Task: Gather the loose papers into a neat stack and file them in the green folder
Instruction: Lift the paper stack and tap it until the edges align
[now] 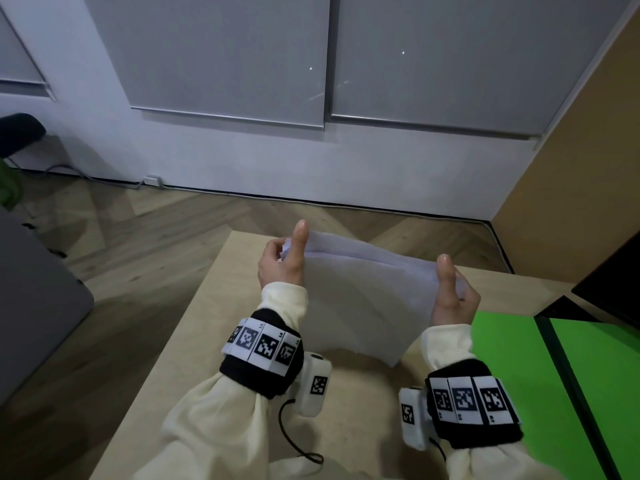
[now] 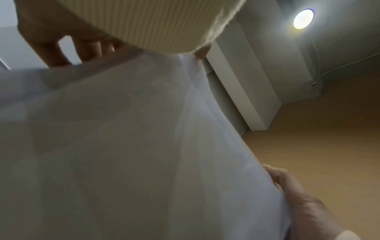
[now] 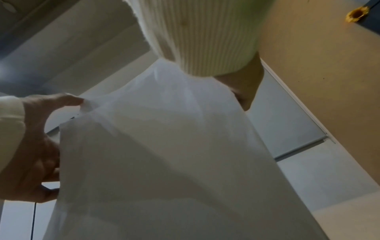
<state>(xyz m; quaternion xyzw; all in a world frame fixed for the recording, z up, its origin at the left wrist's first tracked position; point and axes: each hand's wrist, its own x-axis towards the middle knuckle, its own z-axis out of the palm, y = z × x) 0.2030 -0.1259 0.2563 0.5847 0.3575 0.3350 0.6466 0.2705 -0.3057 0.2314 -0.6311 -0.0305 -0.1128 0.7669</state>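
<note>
A stack of white papers (image 1: 360, 299) stands on edge, upright, on the light wooden table (image 1: 214, 323), its lower edge near the tabletop. My left hand (image 1: 282, 261) grips the stack's left side, thumb up on the near face and fingers behind. My right hand (image 1: 452, 294) grips the right side the same way. The sheets are slightly offset at the top. The green folder (image 1: 512, 372) lies open flat on the table to the right. In the left wrist view the papers (image 2: 123, 146) fill the frame; the right wrist view shows the papers (image 3: 164, 154) between both hands.
A dark object (image 1: 609, 289) sits at the table's far right, beyond the folder. A grey piece of furniture (image 1: 34, 306) stands left of the table on the wooden floor (image 1: 138, 230). A white wall with drawn blinds lies ahead.
</note>
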